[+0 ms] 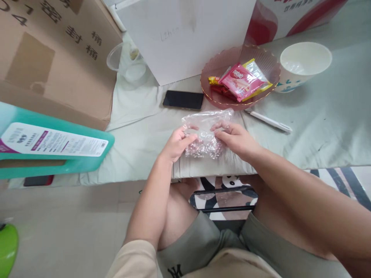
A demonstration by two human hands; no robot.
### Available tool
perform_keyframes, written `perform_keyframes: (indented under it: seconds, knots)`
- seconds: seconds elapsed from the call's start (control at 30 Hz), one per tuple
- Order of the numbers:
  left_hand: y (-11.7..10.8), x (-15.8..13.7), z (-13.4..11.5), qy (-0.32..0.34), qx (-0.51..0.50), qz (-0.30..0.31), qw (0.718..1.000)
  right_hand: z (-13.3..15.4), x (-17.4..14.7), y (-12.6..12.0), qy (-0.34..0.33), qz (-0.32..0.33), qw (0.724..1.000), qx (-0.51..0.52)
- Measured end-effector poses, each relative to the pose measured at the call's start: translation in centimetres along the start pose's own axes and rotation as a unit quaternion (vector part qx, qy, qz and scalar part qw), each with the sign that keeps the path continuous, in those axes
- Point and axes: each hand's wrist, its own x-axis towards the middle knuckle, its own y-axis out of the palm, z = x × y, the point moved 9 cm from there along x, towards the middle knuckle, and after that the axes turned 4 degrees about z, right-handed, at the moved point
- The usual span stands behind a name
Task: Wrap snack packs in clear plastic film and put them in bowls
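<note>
A transparent plastic bag (207, 133) lies at the front of the cloth-covered table, crinkled, with small reddish things showing through its lower part; their kind is too blurred to tell. My left hand (180, 142) grips the bag's left side between thumb and fingers. On the opposite side, my right hand (236, 139) pinches the bag in the same way, some fingertips seen through or behind the film. Just beyond the bag are a black phone (183, 100) and a pink ribbed bowl (213, 96) of wrapped snacks (242, 82). A white pen (269, 120) lies to the right.
A paper cup (304, 63) stands right of the bowl, a plastic cup (135, 69) lies back left. White (185, 38) and brown (58, 65) boxes line the back and left. A green jug (87, 162) is at the left edge. Another dark phone (38, 180) lies near it.
</note>
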Motion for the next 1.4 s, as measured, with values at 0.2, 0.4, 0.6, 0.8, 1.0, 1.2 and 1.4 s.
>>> perform_keyframes:
  seconds: [0.2,0.4,0.6,0.8,1.0,1.2,1.4]
  knots:
    - [-0.3,-0.4,-1.3,0.048,-0.045,0.005,0.998,0.8,0.2,-0.4,-0.065,-0.011,0.996,0.061]
    - [-0.7,-0.3,-1.7,0.04,-0.092,-0.014,0.995,1.5,-0.3,-0.4,-0.111,-0.009,0.992,0.059]
    - [-1.9,-0.1,-2.3,0.084,-0.103,-0.033,0.991,2.1,-0.7,-0.3,-0.107,0.027,0.989,0.096]
    - [-2.5,0.2,-1.8,0.083,-0.067,-0.064,0.992,2.7,-0.8,-0.1,-0.152,0.058,0.982,-0.096]
    - [-1.5,0.0,-1.8,0.1,0.001,-0.051,0.994,3.6,-1.0,-0.2,-0.196,0.034,0.961,-0.19]
    - [0.1,-0.2,-1.8,0.103,0.029,0.041,0.993,0.7,-0.1,1.5,-0.055,0.105,0.987,-0.111]
    - [-0.3,-0.3,-1.8,0.098,-0.11,0.001,0.989,1.3,0.0,2.3,-0.092,0.072,0.986,-0.121]
